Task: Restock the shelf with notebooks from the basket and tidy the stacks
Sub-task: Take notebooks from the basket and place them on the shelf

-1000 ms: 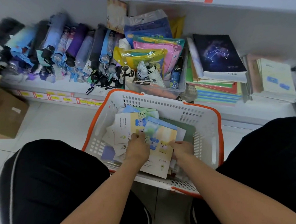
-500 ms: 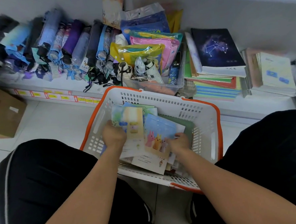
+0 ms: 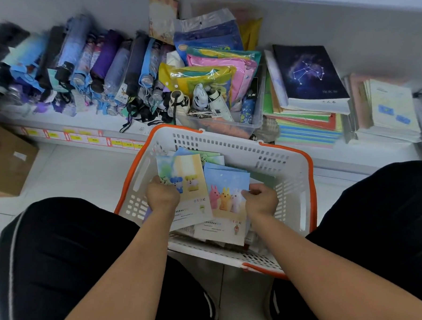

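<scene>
Down at 6 o'clock of the view, a white basket [image 3: 273, 156] with an orange rim sits between the person's knees, and both hands are inside it. The left hand [image 3: 162, 196] grips the left edge of a thin notebook [image 3: 187, 175] whose cover shows small cartoon bears on green, yellow and blue panels above a white strip with printed lines. The right hand [image 3: 261, 201] pinches the right edge of a second notebook [image 3: 227, 190], sky blue with pink, yellow and white rabbits, lying just at 3 o'clock of the first and partly under it. More notebooks lie beneath, mostly covered, so their count cannot be told. At 1 o'clock on the shelf [image 3: 351, 157] stands a stack topped by a dark notebook with a constellation [image 3: 308, 74]; beside it at 2 o'clock a pale stack [image 3: 388, 111] is blurred. Folded umbrellas [image 3: 83, 68] fill 10 to 11 o'clock, smeared at the far left. The printing on the covers is too small to read.
</scene>
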The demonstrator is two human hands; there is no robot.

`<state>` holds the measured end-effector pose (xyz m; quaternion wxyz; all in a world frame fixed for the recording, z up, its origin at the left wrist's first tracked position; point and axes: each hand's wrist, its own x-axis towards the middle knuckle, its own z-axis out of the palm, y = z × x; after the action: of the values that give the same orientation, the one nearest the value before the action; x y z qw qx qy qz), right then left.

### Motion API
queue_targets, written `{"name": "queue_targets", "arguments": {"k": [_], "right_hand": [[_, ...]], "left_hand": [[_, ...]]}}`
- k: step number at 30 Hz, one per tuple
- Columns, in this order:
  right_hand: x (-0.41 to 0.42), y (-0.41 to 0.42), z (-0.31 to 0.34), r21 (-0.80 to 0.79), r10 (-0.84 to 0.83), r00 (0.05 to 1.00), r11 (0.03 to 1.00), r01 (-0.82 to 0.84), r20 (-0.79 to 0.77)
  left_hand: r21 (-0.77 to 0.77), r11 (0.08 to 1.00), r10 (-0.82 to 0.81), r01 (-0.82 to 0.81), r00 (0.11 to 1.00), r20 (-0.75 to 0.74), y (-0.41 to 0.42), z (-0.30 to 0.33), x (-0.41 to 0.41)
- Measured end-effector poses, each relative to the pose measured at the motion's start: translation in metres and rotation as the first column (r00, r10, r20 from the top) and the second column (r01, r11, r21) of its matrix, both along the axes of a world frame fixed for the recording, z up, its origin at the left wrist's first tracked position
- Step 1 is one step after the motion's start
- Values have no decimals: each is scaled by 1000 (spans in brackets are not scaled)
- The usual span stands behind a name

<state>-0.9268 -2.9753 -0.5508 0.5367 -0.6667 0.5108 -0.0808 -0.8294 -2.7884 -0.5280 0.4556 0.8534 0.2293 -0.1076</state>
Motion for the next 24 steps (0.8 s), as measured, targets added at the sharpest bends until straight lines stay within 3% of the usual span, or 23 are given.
{"name": "queue_targets", "arguments": {"k": [3,7,9,11,13,16,17,20,22,24], "right_hand": [[10,-12,23,-18,-10,997,1000,12,72],[32,-56,89,-20,-99,935,993,112,342],[43,-65,111,-65,-23,929,997,50,369],[55,-52,128,-9,64,915,998,-65,398],[67,-33,143,-33,155,903,987,-155,400],[82,-14,170,-55,142,856,990,-132,497],[87,-10,184,-54,139,837,990,-130,529],[95,-6,233,22,211,797,963,-270,565],[93,-8,268,115,318,729,872,-476,606],[90,-10,298,72,447,618,771,-633,646]], "left_hand": [[51,998,-51,48,997,49,0,9,0],[129,982,-168,141,958,232,4,38,10],[-89,976,-173,197,959,225,3,58,18],[-387,902,-150,192,979,136,-6,87,22],[-532,821,-200,207,977,70,-15,124,22],[-762,590,-230,267,960,158,-28,168,22],[-769,545,-218,334,942,255,-31,181,24],[-641,586,-190,497,852,487,-33,216,44],[-598,599,-178,533,816,550,-32,246,61],[-590,613,-134,526,805,578,-30,277,79]]}}
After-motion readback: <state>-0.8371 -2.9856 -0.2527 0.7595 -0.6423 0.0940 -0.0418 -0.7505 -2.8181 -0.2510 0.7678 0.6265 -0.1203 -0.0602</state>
